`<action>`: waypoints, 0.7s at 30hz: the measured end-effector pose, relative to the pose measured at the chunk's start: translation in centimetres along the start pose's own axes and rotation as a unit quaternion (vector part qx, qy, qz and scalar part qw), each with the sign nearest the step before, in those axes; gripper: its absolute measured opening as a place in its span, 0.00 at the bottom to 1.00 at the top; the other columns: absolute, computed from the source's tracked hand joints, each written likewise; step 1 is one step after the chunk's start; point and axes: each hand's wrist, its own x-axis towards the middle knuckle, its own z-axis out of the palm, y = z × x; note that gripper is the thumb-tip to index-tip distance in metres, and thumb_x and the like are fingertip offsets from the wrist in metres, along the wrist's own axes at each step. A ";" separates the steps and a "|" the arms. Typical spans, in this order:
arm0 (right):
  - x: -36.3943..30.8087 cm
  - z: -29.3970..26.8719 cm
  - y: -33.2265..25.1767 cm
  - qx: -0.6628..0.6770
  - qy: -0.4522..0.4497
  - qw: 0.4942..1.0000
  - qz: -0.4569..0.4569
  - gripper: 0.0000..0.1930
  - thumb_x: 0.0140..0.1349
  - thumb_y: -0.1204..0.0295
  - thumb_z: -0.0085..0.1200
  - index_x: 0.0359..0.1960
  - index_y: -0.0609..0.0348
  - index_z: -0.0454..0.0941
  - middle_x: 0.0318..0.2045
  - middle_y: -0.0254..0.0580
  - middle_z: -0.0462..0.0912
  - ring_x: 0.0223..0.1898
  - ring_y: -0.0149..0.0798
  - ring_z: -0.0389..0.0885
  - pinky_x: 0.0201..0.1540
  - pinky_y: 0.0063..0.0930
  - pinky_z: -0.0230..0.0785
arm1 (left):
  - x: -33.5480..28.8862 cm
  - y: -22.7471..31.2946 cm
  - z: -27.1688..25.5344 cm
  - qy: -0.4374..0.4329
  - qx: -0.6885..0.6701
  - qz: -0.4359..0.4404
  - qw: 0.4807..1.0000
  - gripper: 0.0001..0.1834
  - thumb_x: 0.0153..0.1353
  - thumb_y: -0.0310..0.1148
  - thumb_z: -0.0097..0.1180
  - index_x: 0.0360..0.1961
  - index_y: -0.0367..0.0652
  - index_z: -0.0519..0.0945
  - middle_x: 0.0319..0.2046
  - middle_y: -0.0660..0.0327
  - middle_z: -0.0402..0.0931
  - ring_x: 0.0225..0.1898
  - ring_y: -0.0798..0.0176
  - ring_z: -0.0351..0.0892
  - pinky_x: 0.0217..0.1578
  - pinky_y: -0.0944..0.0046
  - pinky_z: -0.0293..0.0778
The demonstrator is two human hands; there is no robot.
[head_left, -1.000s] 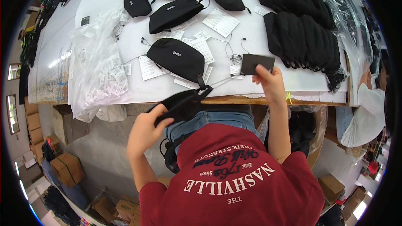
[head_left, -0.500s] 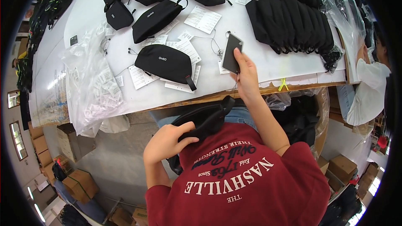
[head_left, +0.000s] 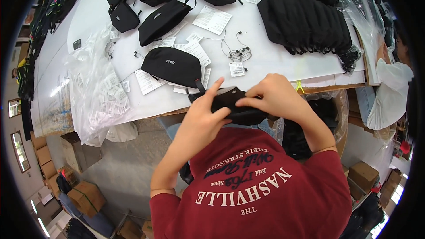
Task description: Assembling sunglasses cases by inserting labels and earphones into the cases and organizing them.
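Observation:
At the table's front edge a black zip pouch (head_left: 248, 116) is held up in front of me with its mouth upward. My left hand (head_left: 204, 113) grips its left side, index finger raised and thumb across the mouth. A flat dark card (head_left: 228, 97) with a small pale mark sits in the mouth, its lower part hidden. My right hand (head_left: 276, 97) pinches at the card's right edge; the fingertips are partly covered by the pouch. Just beyond lies another black pouch (head_left: 171, 67) on white printed sheets (head_left: 149, 81).
More black pouches (head_left: 164, 21) lie farther back. Rows of stacked black pouches (head_left: 305, 26) fill the right. A clear plastic bag of labels (head_left: 99, 93) hangs over the left front edge. Black cords (head_left: 239, 54) and a white tag (head_left: 237, 69) lie mid-table. Another person's sleeve (head_left: 392, 88) shows at right.
My right hand has brought the dark card down from above the table into the pouch's mouth. My left hand and the pouch have risen toward the table edge.

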 end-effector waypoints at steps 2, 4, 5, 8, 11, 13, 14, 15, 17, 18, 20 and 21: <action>-1.0 0.5 0.7 -0.130 -0.090 0.987 -0.010 0.17 0.53 0.56 0.58 0.19 0.57 0.82 0.12 0.46 0.74 0.15 0.49 0.73 0.22 0.36 0.65 | 0.6 0.0 1.4 0.030 0.030 0.073 0.996 0.11 0.47 0.29 0.62 0.32 0.40 0.76 0.58 0.55 0.65 0.55 0.50 0.67 0.54 0.54 0.66; -1.9 0.4 0.7 -0.137 -0.151 0.979 -0.007 0.17 0.55 0.54 0.56 0.21 0.56 0.83 0.13 0.45 0.76 0.18 0.49 0.76 0.25 0.38 0.67 | 0.6 0.0 2.0 -0.055 0.059 0.140 0.987 0.11 0.48 0.30 0.61 0.33 0.41 0.75 0.56 0.56 0.67 0.56 0.52 0.67 0.57 0.53 0.64; -2.2 0.7 0.9 -0.150 -0.182 0.972 0.016 0.17 0.55 0.55 0.56 0.22 0.55 0.83 0.13 0.45 0.76 0.18 0.48 0.76 0.25 0.37 0.67 | 0.4 -0.5 2.9 -0.067 0.056 0.158 0.984 0.11 0.50 0.32 0.61 0.34 0.43 0.74 0.46 0.57 0.74 0.49 0.53 0.71 0.57 0.55 0.63; -3.3 0.9 2.0 -0.099 -0.166 0.981 0.035 0.16 0.55 0.54 0.56 0.25 0.53 0.84 0.13 0.44 0.75 0.17 0.46 0.75 0.24 0.35 0.65 | 1.2 -1.6 2.9 -0.172 -0.014 0.081 0.982 0.10 0.52 0.33 0.60 0.33 0.43 0.75 0.32 0.57 0.77 0.41 0.53 0.74 0.55 0.55 0.65; -3.4 -0.2 1.7 -0.008 -0.201 0.979 0.044 0.17 0.53 0.52 0.58 0.27 0.52 0.84 0.12 0.42 0.74 0.16 0.43 0.74 0.23 0.33 0.64 | 4.3 -3.3 2.1 -0.170 -0.216 -0.050 0.960 0.11 0.54 0.38 0.60 0.28 0.41 0.76 0.23 0.58 0.75 0.31 0.53 0.74 0.40 0.60 0.68; -3.6 -0.7 1.4 -0.003 -0.224 0.973 0.054 0.17 0.51 0.51 0.60 0.27 0.53 0.84 0.11 0.41 0.73 0.16 0.41 0.74 0.22 0.31 0.63 | 6.8 -4.8 2.5 -0.095 -0.231 -0.127 0.960 0.11 0.52 0.36 0.61 0.30 0.40 0.77 0.26 0.58 0.76 0.34 0.53 0.74 0.42 0.61 0.68; -3.7 -0.7 1.2 -0.004 -0.225 0.973 0.051 0.17 0.51 0.51 0.60 0.27 0.53 0.84 0.11 0.41 0.73 0.16 0.41 0.74 0.22 0.31 0.63 | 7.7 -5.9 3.4 -0.025 -0.158 -0.112 0.981 0.12 0.51 0.36 0.62 0.31 0.39 0.76 0.28 0.58 0.75 0.36 0.54 0.74 0.41 0.61 0.68; -3.8 -0.7 1.2 -0.016 -0.230 0.972 0.049 0.18 0.52 0.51 0.59 0.26 0.53 0.83 0.11 0.42 0.73 0.17 0.43 0.74 0.23 0.32 0.64 | 8.6 -7.0 4.5 -0.025 -0.159 -0.110 0.981 0.12 0.51 0.36 0.62 0.31 0.39 0.76 0.28 0.58 0.75 0.36 0.54 0.74 0.41 0.61 0.68; -4.4 -0.4 1.3 -0.028 -0.235 0.971 0.046 0.19 0.53 0.50 0.57 0.25 0.53 0.83 0.11 0.44 0.73 0.18 0.46 0.75 0.25 0.33 0.66 | 9.5 -8.4 6.2 0.053 0.082 0.004 0.995 0.14 0.49 0.33 0.63 0.34 0.38 0.75 0.33 0.56 0.72 0.41 0.53 0.71 0.41 0.60 0.68; -4.8 0.0 1.8 -0.058 -0.207 0.976 0.025 0.17 0.52 0.52 0.58 0.26 0.53 0.83 0.11 0.44 0.73 0.18 0.46 0.75 0.25 0.33 0.66 | 9.7 -8.5 6.4 0.052 0.082 0.007 0.995 0.14 0.49 0.33 0.63 0.34 0.38 0.75 0.33 0.56 0.72 0.41 0.53 0.71 0.41 0.60 0.68; -5.1 0.2 2.0 -0.089 -0.178 0.980 0.005 0.16 0.51 0.54 0.59 0.26 0.54 0.83 0.11 0.44 0.73 0.18 0.47 0.75 0.25 0.34 0.66 | 10.1 -8.7 6.7 0.002 0.112 0.001 0.994 0.17 0.48 0.32 0.63 0.37 0.38 0.74 0.36 0.55 0.69 0.44 0.53 0.69 0.41 0.59 0.68; -5.2 0.2 1.9 -0.098 -0.177 0.979 -0.001 0.15 0.51 0.56 0.60 0.26 0.54 0.83 0.11 0.44 0.73 0.18 0.47 0.75 0.24 0.34 0.66 | 10.1 -8.9 6.8 0.002 0.112 0.003 0.994 0.17 0.48 0.32 0.63 0.37 0.38 0.74 0.36 0.55 0.69 0.44 0.53 0.69 0.41 0.59 0.68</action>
